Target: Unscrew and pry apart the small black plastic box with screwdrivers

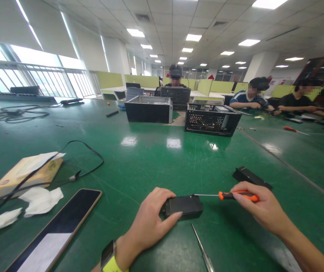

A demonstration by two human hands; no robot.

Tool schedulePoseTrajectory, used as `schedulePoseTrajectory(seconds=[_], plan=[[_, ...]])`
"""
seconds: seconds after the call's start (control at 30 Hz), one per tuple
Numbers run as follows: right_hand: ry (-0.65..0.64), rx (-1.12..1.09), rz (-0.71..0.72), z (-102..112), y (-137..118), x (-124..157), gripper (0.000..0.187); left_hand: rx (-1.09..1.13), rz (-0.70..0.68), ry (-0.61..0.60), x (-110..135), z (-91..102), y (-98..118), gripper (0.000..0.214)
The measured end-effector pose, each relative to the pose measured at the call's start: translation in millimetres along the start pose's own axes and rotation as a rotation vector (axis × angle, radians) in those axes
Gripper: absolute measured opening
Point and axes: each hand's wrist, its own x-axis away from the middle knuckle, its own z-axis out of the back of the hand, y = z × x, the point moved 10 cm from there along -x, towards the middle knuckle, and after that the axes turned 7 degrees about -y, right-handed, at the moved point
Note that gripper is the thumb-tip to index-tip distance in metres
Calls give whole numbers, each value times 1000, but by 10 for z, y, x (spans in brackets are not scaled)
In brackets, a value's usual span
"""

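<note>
A small black rectangular box, like a power adapter (186,207), lies on the green table. My left hand (156,213) grips its left end, thumb along the near side and fingers at the far side. In my right hand (259,204) is a screwdriver (225,195) with an orange and black handle. Its thin shaft points left, and the tip meets the top right edge of the black box. Closer to me lies a pointed metal tool, perhaps tweezers (203,249). Beyond my right hand rests a second black block (251,176).
A phone (56,230), crumpled tissues (42,200), a tissue pack (27,172) and a black cable (89,145) lie at left. Two open computer cases (149,109) (213,119) stand farther back. Another screwdriver (295,130) lies at right. Several people sit around the table.
</note>
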Motion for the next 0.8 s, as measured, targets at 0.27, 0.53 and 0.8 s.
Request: schedulePoseTrajectory(seconds=[0.27,0.53,0.8], plan=[[191,-18,10,268,-25,37,22,-5,-12,3,-3,4,27,24],[37,-9,-13,92,-7,-9,24,24,-19,7,3,8,35,25],[30,73,49,102,-158,-10,21,36,-23,8,-12,-5,-11,26]])
